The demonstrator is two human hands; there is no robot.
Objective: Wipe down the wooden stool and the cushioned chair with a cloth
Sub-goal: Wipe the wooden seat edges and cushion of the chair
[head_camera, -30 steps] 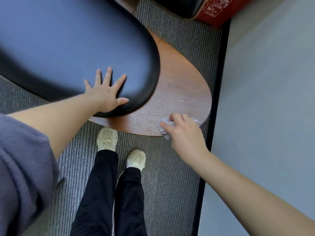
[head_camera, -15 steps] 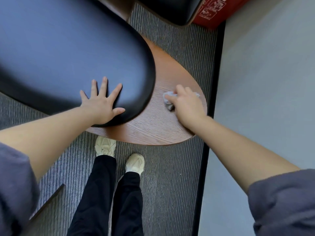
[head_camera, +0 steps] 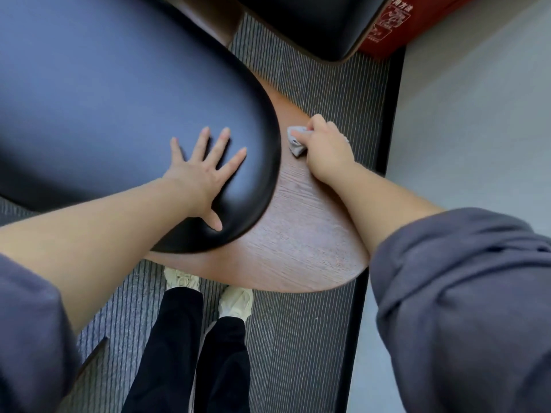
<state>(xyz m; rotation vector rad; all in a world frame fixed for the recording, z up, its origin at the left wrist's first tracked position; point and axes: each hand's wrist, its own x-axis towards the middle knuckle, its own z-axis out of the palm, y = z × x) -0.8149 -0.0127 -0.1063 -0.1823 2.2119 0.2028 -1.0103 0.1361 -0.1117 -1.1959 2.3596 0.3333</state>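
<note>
A black cushioned seat fills the upper left and overlaps a brown wooden surface that sticks out beneath it to the right. My left hand lies flat on the cushion near its rounded edge, fingers spread, holding nothing. My right hand presses a small grey cloth onto the wood close to the cushion's edge, at the far part of the wooden surface. Most of the cloth is hidden under the fingers.
Grey striped carpet covers the floor, with a black strip and a pale grey wall on the right. Another black cushioned seat and a red box sit at the top. My feet in pale shoes stand below the wood.
My right hand has slid the cloth from the near edge of the wood away from me toward the cushion's edge. The left hand has stayed flat on the cushion.
</note>
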